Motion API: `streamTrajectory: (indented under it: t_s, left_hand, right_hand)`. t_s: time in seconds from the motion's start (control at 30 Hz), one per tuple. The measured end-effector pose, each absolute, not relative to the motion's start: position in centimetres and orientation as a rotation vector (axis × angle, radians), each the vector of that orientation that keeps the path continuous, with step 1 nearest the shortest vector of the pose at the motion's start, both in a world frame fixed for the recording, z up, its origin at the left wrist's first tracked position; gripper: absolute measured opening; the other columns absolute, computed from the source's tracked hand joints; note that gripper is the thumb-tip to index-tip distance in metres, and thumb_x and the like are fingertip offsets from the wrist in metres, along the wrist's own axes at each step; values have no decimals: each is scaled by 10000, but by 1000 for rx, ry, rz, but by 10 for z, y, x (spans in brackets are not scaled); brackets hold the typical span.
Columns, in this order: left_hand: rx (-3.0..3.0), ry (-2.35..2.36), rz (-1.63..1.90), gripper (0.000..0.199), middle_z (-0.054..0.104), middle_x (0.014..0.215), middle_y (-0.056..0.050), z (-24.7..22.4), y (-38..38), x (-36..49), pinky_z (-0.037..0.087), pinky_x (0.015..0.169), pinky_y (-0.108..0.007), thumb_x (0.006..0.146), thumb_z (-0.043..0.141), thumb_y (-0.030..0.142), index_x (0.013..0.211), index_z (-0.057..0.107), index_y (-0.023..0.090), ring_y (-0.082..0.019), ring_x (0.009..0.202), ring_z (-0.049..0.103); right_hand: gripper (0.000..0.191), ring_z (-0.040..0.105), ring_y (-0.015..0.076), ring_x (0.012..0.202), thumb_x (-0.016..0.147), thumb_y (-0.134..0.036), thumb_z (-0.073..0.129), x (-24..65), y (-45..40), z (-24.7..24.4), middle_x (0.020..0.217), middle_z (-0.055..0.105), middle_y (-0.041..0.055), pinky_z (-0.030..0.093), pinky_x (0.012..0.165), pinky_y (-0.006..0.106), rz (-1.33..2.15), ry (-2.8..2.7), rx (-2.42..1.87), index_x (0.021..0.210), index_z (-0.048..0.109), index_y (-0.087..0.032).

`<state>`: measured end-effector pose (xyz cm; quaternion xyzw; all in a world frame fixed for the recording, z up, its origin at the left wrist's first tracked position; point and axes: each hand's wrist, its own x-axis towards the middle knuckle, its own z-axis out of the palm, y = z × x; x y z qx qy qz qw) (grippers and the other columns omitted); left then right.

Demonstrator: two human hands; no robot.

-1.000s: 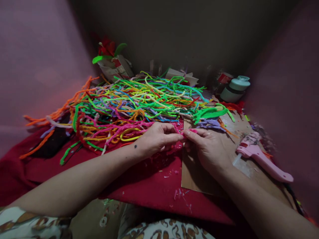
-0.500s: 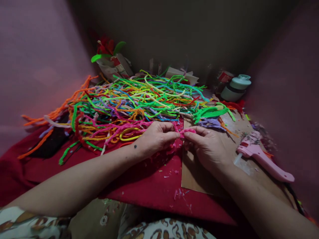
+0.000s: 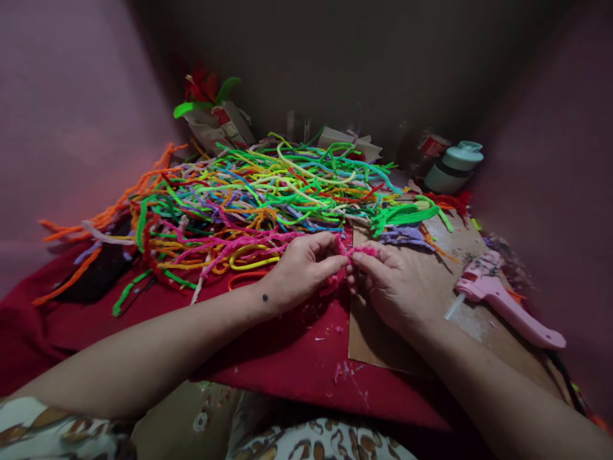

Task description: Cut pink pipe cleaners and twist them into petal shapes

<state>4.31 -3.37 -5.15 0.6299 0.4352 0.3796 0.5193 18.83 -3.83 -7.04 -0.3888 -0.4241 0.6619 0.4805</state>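
Note:
Between my two hands is a fuzzy pink pipe cleaner (image 3: 363, 250), bent into a small bunched shape. My left hand (image 3: 306, 265) pinches its left side with thumb and forefinger. From the other side, my right hand (image 3: 390, 278) grips it between thumb and fingers, the fingertips of both hands nearly touching. Part of the pink piece is hidden behind the fingers. Just beyond my hands lies a large heap of multicoloured pipe cleaners (image 3: 268, 185), with pink strands near my left hand.
A pink glue gun (image 3: 507, 303) rests on cardboard (image 3: 378, 342) at the right. Yellow scissor-like handles (image 3: 253, 262) lie left of my left hand. A pale green-lidded bottle (image 3: 453, 169) stands back right. Pink scraps dot the red cloth (image 3: 287, 364).
My left hand has shifted slightly to the right, uncovering more of the yellow and red handles. Both hands keep their hold on the pink piece.

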Motion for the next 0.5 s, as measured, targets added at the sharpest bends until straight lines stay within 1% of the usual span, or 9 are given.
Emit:
streamTrajectory:
  t_s: [0.07, 0.17, 0.23, 0.33, 0.5]
  left_hand:
    - [1563, 1046, 951, 97, 599, 674, -7, -54, -35, 44, 437, 594, -224, 794, 540, 204, 732, 549, 129, -104, 625, 558]
    - [1533, 1001, 939, 96, 601, 664, -1, -56, -36, 45, 455, 599, -236, 818, 507, 207, 756, 535, 139, -112, 616, 583]
    - [1492, 957, 918, 99, 599, 653, 5, -56, -37, 46, 457, 586, -235, 828, 492, 207, 761, 526, 142, -111, 593, 590]
    - [1516, 987, 942, 104, 607, 671, 5, -54, -37, 45, 455, 610, -220, 824, 504, 208, 754, 542, 140, -99, 613, 579]
    - [1631, 1065, 927, 101, 638, 715, -11, -55, -39, 44, 462, 636, -216, 820, 507, 202, 773, 574, 143, -109, 665, 582]
  right_hand:
    - [124, 472, 71, 450, 743, -234, 589, 187, -38, -72, 541, 540, -36, 384, 428, 181, 1625, -1025, -932, 658, 536, -162]
    - [106, 485, 79, 448, 761, -240, 557, 185, -39, -75, 558, 548, -33, 385, 398, 181, 1638, -1017, -905, 689, 530, -167]
    - [77, 471, 77, 417, 765, -238, 537, 183, -40, -75, 567, 545, -43, 357, 355, 176, 1660, -1000, -882, 720, 511, -181]
    - [59, 425, 72, 353, 766, -250, 512, 182, -41, -73, 551, 525, -63, 293, 298, 165, 1737, -988, -886, 763, 474, -204]
    - [64, 377, 60, 327, 727, -236, 494, 184, -42, -69, 514, 483, -74, 266, 286, 152, 1770, -946, -974, 705, 444, -204]
